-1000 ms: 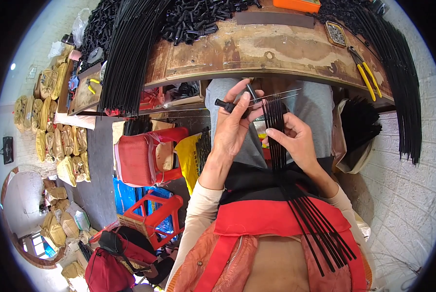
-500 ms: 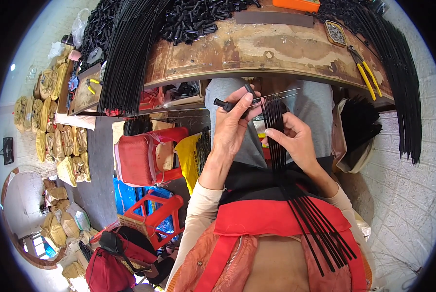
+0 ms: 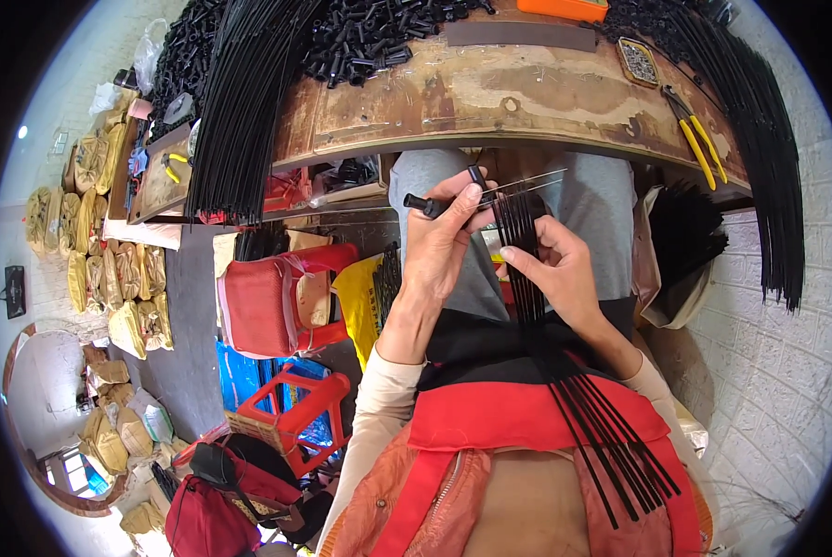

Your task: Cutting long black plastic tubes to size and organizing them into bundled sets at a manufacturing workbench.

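Over my lap, my left hand (image 3: pixel 427 251) is closed around a black tubular plastic tool (image 3: pixel 421 203), whose ends stick out past the fingers. Two thin metal rods (image 3: pixel 539 177) run from it to the right, across the upper ends of several narrow black strips (image 3: pixel 524 292). My right hand (image 3: pixel 562 277) pinches these strips a little lower, thumb on top and fingers behind. From there the strips hang toward me and fan out over my red apron band (image 3: pixel 500 408). Whether the rods pass through the strips is too small to tell.
The worn wooden table (image 3: pixel 388 111) bears black plastic tubes (image 3: pixel 356 42), a long bundle of black strips (image 3: pixel 244 111), yellow-handled pliers (image 3: pixel 699 144) and a tray of small metal pieces (image 3: pixel 637 61). More strips (image 3: pixel 760 176) hang at right. Red stools (image 3: pixel 263 306) stand at left.
Both hands have shifted very slightly left with the rods and strips. The grip of each hand looks the same.
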Action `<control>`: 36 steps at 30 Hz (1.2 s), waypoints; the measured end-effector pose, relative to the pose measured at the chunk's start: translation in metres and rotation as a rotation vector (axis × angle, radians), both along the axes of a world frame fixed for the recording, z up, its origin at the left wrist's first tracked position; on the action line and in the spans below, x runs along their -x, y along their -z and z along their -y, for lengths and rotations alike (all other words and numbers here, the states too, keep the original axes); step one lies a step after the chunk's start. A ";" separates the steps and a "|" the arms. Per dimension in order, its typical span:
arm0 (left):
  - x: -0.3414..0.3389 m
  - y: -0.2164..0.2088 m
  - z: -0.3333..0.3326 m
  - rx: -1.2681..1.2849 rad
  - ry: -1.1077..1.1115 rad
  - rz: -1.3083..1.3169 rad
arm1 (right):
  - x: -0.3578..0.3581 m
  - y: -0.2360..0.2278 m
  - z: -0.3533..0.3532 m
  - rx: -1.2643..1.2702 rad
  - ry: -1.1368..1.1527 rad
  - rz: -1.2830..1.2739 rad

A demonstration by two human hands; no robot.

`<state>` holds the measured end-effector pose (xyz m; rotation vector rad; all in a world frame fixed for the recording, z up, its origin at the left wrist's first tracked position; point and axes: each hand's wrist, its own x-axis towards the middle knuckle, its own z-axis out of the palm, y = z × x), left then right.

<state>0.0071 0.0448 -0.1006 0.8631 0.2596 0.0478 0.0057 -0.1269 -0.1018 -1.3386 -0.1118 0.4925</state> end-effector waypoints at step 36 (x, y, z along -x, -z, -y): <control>0.011 -0.010 0.001 0.123 0.130 -0.061 | -0.020 -0.004 0.009 -0.142 -0.213 -0.100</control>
